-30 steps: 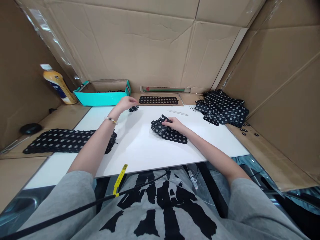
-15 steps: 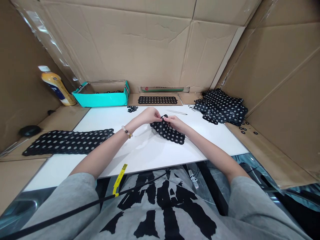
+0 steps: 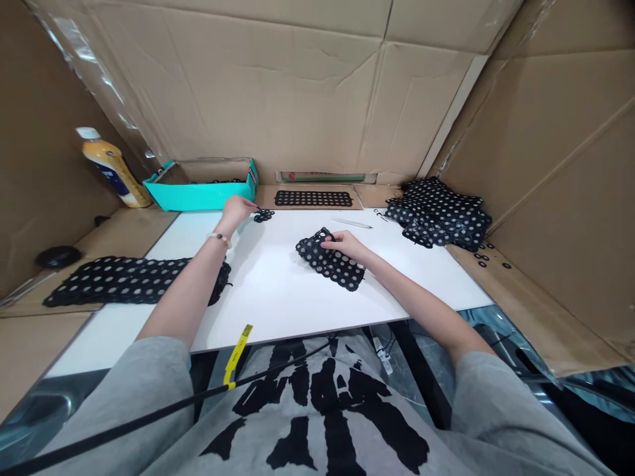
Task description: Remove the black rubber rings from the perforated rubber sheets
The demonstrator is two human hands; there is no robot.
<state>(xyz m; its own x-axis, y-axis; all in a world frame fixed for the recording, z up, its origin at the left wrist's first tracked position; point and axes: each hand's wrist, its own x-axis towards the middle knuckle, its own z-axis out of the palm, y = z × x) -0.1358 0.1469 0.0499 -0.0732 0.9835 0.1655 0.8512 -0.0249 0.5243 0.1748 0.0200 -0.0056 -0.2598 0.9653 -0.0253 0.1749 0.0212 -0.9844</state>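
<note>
My right hand (image 3: 346, 244) grips a black perforated sheet (image 3: 330, 264) with rows of round holes between thumb and fingers. The sheet lies tilted over the middle of the white board. At the back left, my left hand (image 3: 239, 210) has its thumb and fingertips closed on a small black ring (image 3: 257, 209) at the near side of a little pile of black rings (image 3: 265, 215). Part of a long stack of similar perforated sheets (image 3: 124, 281) shows behind my left forearm.
A turquoise box (image 3: 201, 197) holding black pieces stands behind my left hand, with a bottle (image 3: 115, 168) left of it. A black grid (image 3: 313, 198) lies at the back beside a pen (image 3: 351, 223). Perforated sheets (image 3: 441, 211) are heaped right, near loose rings (image 3: 482, 256).
My left hand has let go of the sheet and moved left to the ring pile. My right hand still holds the sheet, which now lies more spread out.
</note>
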